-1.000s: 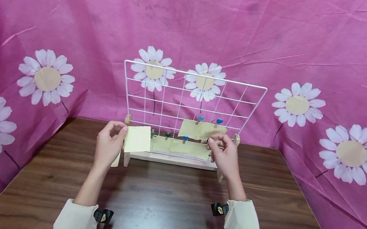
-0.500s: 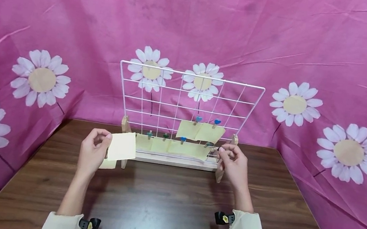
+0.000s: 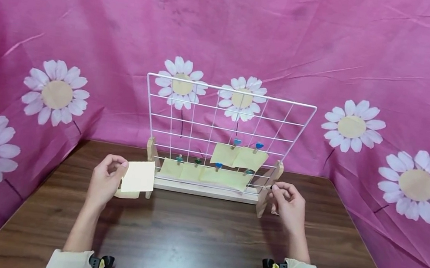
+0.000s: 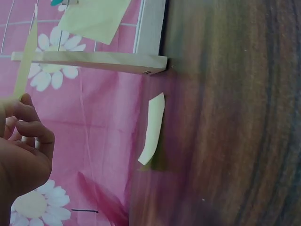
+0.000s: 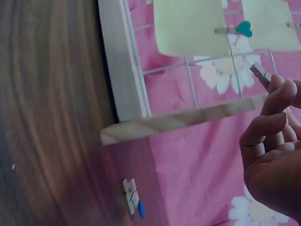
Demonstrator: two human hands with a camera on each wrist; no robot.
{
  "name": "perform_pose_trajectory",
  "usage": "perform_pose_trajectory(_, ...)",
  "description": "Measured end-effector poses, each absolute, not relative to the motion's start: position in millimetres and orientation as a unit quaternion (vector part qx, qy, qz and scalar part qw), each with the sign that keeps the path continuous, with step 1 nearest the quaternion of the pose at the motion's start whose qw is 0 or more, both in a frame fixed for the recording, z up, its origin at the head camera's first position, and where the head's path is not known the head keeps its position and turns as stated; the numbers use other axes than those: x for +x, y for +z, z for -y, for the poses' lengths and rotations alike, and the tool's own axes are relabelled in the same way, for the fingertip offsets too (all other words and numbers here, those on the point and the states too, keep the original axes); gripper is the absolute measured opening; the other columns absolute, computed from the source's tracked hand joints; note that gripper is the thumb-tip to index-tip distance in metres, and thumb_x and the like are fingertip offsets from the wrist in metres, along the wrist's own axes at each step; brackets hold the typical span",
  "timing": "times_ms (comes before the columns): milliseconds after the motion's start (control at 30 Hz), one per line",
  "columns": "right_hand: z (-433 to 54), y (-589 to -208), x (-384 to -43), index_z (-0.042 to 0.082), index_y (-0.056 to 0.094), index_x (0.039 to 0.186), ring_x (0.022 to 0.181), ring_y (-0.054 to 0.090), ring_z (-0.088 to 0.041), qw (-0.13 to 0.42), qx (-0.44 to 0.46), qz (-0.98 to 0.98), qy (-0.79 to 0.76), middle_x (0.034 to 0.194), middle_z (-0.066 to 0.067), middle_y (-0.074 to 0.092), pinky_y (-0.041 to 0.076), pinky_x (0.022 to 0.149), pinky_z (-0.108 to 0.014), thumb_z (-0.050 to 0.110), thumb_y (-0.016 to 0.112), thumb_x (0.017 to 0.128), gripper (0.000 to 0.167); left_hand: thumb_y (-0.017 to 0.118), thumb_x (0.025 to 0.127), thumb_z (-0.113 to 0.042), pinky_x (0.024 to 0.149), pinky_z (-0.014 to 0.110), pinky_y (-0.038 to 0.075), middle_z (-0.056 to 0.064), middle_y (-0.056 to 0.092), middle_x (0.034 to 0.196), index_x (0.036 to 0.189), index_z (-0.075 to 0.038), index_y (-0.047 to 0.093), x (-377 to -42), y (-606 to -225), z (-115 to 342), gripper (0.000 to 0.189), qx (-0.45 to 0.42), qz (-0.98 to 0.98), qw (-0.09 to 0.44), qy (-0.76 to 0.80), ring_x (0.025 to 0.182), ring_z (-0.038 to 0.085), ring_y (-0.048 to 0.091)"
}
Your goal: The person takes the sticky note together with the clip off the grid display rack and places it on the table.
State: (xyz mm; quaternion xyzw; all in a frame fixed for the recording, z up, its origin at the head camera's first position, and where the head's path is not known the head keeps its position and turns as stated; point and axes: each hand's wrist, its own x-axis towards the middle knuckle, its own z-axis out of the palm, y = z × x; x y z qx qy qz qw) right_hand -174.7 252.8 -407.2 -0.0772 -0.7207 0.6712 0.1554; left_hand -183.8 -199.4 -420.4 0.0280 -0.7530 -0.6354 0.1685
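Note:
My left hand (image 3: 105, 179) pinches a pale yellow square paper note (image 3: 138, 177) by its left edge, in front of the rack's left end. Beyond the rack's right foot, my right hand (image 3: 290, 203) pinches a small wooden clothespin (image 5: 261, 76) between thumb and finger; a dark tip shows in the head view. Between them stands a white wire grid rack (image 3: 219, 94). Yellow notes hang on it in two rows, the upper note pair (image 3: 239, 156) and the lower row of notes (image 3: 203, 174), under heart-topped clothespins such as the blue clothespin (image 3: 258, 147).
Another yellow note (image 4: 153, 129) lies curled on the brown wooden table (image 3: 188, 240), left of the rack. A loose clothespin with a blue heart (image 5: 132, 195) lies right of the rack's wooden foot (image 3: 269, 190). A pink flowered cloth (image 3: 226, 30) hangs behind.
My right hand has moved right and down, away from the hanging notes, with the clothespin. My left hand has moved left and down with its note. The lower row's rightmost teal clothespin has come into view.

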Motion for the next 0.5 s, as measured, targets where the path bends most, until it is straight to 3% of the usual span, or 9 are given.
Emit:
perform_pose_trajectory(267, -270.0, -415.5, -173.3, 0.000, 0.060, 0.101, 0.041, 0.047, -0.008, 0.209, -0.088, 0.702, 0.675, 0.066, 0.003, 0.065, 0.042, 0.042, -0.019, 0.004, 0.064, 0.099, 0.006, 0.058, 0.102, -0.005, 0.047, 0.020, 0.040, -0.004, 0.057, 0.080, 0.108, 0.005, 0.058, -185.4, -427.4, 209.6, 0.012, 0.017, 0.778, 0.158, -0.608, 0.053, 0.002, 0.045)
perform_pose_trajectory(400, -276.5, -420.7, -172.0, -0.002, 0.060, 0.104, 0.042, 0.048, -0.008, 0.198, -0.107, 0.711, 0.666, 0.067, 0.004, 0.065, 0.042, 0.042, -0.019, 0.004, 0.063, 0.099, 0.008, 0.059, 0.101, -0.006, 0.047, 0.020, 0.041, 0.000, 0.057, 0.080, 0.109, 0.008, 0.058, -186.2, -429.5, 211.9, 0.015, 0.020, 0.784, 0.154, -0.601, 0.054, 0.003, 0.046)
perform_pose_trajectory(500, -279.9, -427.1, -170.8, -0.002, 0.058, 0.105, 0.043, 0.048, -0.008, 0.181, -0.122, 0.714, 0.665, 0.067, 0.004, 0.065, 0.043, 0.043, -0.020, 0.005, 0.063, 0.099, 0.010, 0.060, 0.101, -0.006, 0.054, 0.019, 0.044, 0.002, 0.058, 0.082, 0.108, 0.008, 0.059, -188.0, -431.4, 214.3, 0.016, 0.021, 0.796, 0.159, -0.584, 0.063, 0.004, 0.050)
